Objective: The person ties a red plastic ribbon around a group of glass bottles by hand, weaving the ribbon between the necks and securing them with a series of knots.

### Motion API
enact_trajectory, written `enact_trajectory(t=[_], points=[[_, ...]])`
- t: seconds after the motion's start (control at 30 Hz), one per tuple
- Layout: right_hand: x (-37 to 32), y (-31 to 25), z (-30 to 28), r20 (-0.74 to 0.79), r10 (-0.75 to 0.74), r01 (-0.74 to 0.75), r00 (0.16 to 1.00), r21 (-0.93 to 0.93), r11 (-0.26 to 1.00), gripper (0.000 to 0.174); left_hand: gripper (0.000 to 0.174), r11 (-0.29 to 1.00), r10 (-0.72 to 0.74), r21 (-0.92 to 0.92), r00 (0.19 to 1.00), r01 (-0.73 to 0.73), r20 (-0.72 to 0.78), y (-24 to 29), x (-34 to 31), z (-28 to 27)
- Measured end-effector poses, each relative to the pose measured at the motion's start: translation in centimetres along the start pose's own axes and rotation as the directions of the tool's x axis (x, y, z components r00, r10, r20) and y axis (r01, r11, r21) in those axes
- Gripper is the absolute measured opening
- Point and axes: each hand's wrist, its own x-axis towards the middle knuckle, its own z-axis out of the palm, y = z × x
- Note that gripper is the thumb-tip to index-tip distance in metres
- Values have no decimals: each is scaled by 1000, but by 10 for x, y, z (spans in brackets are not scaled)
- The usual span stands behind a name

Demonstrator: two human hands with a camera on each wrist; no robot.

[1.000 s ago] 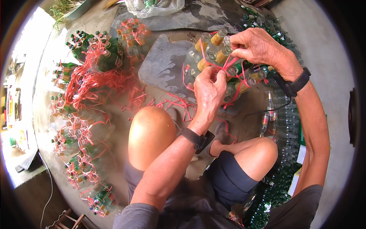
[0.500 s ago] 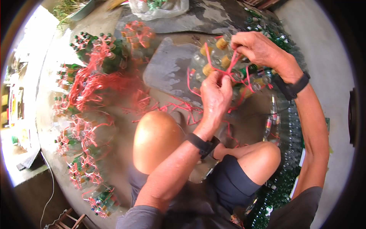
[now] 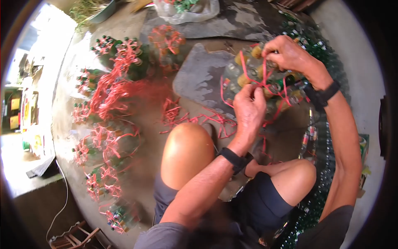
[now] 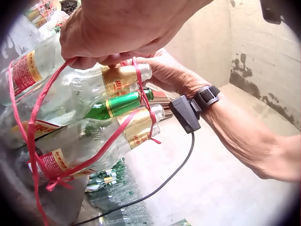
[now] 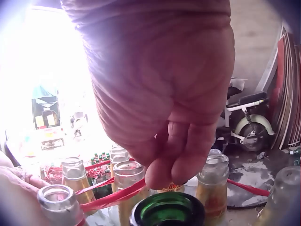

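A bundle of clear glass bottles [image 3: 232,74] with gold neck labels, and one green bottle [image 4: 113,106] among them, is wrapped in red plastic strap [image 4: 34,117]. The left hand [image 3: 250,108] pinches the strap between thumb and forefinger at a crossing over the bottles. Above and to its right, the right hand [image 3: 289,54] pinches a strand [image 3: 265,70] that runs taut down to the left hand. In the right wrist view the right hand's curled fingers [image 5: 160,172] hold the red strap [image 5: 115,195] just above the bottle mouths.
Several strapped bottle bundles [image 3: 103,145] stand along the left, with a heap of loose red strap [image 3: 110,93] by them. Many green bottles [image 3: 321,54] line the right side. A dark sheet [image 3: 199,74] lies behind the bundle, and a plastic bag [image 3: 186,15] sits at the top.
The head view has shifted, so the scene sits farther right and lower. The strand between the hands now runs more upright, and both hands keep their pinch on the strap.
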Motion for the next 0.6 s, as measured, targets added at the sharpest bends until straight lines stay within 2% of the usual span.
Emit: enact_trajectory(t=[0.03, 0.1, 0.2, 0.33, 0.4, 0.47, 0.6], points=[[2, 5, 0, -1, 31, -31, 1000, -12, 999, 17, 22, 1000, -25, 13, 1000, 25, 14, -1, 0, -1], [6, 14, 4, -5, -34, 34, 999, 64, 997, 18, 23, 999, -52, 8, 999, 52, 13, -5, -1, -1], [6, 10, 0, 48, 78, -81, 996, 52, 995, 17, 25, 999, -39, 4, 999, 38, 33, -6, 0, -3], [9, 7, -5, 117, 82, -85, 990, 24, 996, 17, 25, 998, -65, 8, 997, 65, 31, -4, 1, -6], [11, 8, -5, 141, 92, -96, 986, 25, 995, 19, 26, 992, -92, 84, 996, 91, 10, -1, -1, -10], [11, 4, -7, 179, 150, -159, 972, 42, 986, 22, 26, 992, -86, 96, 996, 84, 12, 3, -4, -13], [16, 10, -8, 220, 153, -174, 963, 80, 981, 25, 26, 983, -123, 142, 992, 119, 20, 8, -7, -18]])
